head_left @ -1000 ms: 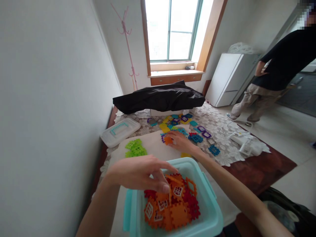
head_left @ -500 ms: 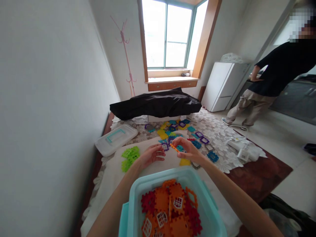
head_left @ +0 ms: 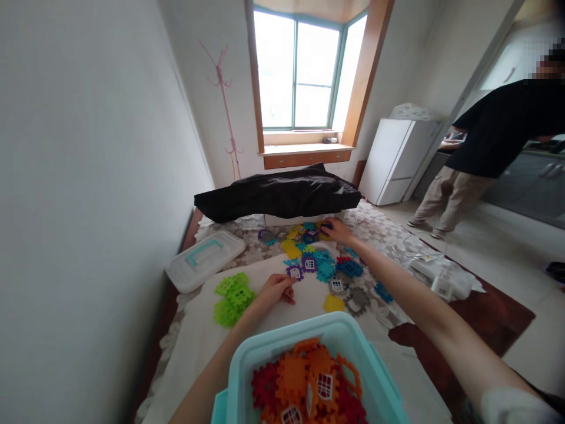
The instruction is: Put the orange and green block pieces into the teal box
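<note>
My left hand (head_left: 279,288) rests on the white cloth with its fingers curled, its index finger at the edge of a purple gear-edged building tile (head_left: 295,272) with a white window insert. Whether it holds anything is hidden. Stretched far forward, my right hand (head_left: 338,230) has its fingers closed on a dark blue building tile (head_left: 325,226) among the back pieces. Close to me is a light turquoise bin (head_left: 245,359) with orange tiles (head_left: 292,374) and red tiles (head_left: 265,383) inside. Left of my left hand lies a pile of lime-green tiles (head_left: 233,299).
Blue tiles (head_left: 325,266), yellow tiles (head_left: 334,303) and grey tiles (head_left: 357,300) lie scattered in front. A clear lid (head_left: 205,259) is at the left by the wall. A black cover (head_left: 278,194) stands behind. A person (head_left: 498,129) stands at the right near a white fridge (head_left: 397,159).
My right hand has moved forward from beside my left hand to the back tiles, and the orange tile it held is gone from it. My left hand's fingers have curled in.
</note>
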`<control>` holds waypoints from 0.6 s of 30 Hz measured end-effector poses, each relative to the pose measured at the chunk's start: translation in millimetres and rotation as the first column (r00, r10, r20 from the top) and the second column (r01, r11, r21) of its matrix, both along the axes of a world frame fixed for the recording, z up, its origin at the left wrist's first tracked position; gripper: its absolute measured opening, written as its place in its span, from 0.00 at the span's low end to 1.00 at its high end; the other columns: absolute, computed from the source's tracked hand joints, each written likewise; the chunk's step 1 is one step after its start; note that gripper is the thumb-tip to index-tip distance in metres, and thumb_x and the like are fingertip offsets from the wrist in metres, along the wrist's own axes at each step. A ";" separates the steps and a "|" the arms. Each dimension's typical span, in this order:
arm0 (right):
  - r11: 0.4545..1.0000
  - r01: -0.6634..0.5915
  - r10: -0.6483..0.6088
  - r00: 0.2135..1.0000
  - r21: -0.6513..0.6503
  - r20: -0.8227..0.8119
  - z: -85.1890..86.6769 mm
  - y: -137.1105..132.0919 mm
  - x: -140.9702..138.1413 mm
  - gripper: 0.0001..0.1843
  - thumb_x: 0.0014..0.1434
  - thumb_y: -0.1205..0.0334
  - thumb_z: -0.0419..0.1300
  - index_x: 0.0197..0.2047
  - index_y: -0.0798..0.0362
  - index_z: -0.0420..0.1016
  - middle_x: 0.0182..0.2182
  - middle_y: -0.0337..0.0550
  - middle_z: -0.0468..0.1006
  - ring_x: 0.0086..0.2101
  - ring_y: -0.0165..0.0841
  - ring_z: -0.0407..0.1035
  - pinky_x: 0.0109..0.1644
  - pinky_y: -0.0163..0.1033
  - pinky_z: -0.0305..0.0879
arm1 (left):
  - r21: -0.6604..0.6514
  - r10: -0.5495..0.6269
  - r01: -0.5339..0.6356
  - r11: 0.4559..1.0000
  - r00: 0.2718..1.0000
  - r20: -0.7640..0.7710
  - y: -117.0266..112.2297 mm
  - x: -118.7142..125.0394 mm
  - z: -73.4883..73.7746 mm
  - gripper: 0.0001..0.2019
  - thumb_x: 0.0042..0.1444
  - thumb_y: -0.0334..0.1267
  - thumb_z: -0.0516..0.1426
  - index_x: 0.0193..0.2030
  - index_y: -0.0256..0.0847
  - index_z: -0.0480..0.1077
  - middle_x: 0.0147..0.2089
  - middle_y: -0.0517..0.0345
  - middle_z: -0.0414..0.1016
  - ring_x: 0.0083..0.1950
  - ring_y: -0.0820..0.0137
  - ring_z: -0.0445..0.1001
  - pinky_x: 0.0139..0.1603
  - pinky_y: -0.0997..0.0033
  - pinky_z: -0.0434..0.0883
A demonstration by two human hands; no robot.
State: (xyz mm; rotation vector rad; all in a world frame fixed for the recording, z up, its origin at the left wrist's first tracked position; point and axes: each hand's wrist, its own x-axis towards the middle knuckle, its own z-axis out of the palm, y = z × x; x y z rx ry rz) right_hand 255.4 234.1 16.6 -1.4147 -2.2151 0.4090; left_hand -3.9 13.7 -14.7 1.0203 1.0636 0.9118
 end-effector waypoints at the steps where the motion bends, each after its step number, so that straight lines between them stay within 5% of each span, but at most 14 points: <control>1: 1.000 -0.001 0.001 1.000 -0.005 0.018 -3.8 7.6 2.1 0.20 0.65 0.57 0.62 0.57 0.54 0.78 0.56 0.55 0.80 0.56 0.45 0.73 0.62 0.46 0.66 | 0.002 -0.007 0.007 1.000 1.000 -0.008 0.4 -0.6 -1.3 0.26 0.48 0.59 0.66 0.20 0.41 0.62 0.21 0.61 0.68 0.23 0.72 0.68 0.30 0.68 0.75; 5: 1.000 0.000 0.002 0.996 -0.021 0.089 -26.1 5.4 8.9 0.26 0.61 0.50 0.66 0.60 0.52 0.77 0.63 0.53 0.74 0.60 0.46 0.69 0.63 0.45 0.64 | -0.004 -0.028 0.028 1.000 0.998 -0.053 2.6 -2.2 -6.5 0.27 0.47 0.62 0.66 0.21 0.41 0.63 0.22 0.59 0.71 0.22 0.72 0.69 0.29 0.68 0.74; 8: 0.998 0.060 -0.060 0.987 0.005 0.152 -38.0 -4.5 20.1 0.26 0.65 0.43 0.60 0.56 0.54 0.77 0.55 0.53 0.79 0.52 0.44 0.74 0.57 0.43 0.67 | 0.001 -0.048 0.048 0.999 0.995 -0.089 3.6 -1.4 -7.7 0.28 0.47 0.64 0.65 0.21 0.40 0.63 0.23 0.58 0.72 0.21 0.72 0.69 0.27 0.69 0.72; 12: 0.984 0.166 -0.177 0.940 0.059 0.292 -33.4 -6.6 39.0 0.24 0.66 0.41 0.58 0.44 0.55 0.79 0.41 0.52 0.83 0.45 0.45 0.76 0.53 0.44 0.66 | 0.026 -0.059 0.062 0.998 0.993 -0.099 3.0 0.6 -6.9 0.29 0.47 0.65 0.65 0.21 0.41 0.62 0.23 0.58 0.72 0.21 0.73 0.69 0.26 0.70 0.72; 18: 0.984 0.176 -0.177 0.933 0.032 0.313 -23.9 10.3 28.7 0.22 0.66 0.49 0.59 0.56 0.54 0.78 0.55 0.56 0.79 0.56 0.47 0.72 0.60 0.46 0.63 | 0.049 -0.051 0.057 0.997 0.991 -0.121 4.0 1.3 -12.1 0.29 0.47 0.65 0.65 0.22 0.41 0.62 0.24 0.58 0.71 0.22 0.72 0.68 0.25 0.69 0.72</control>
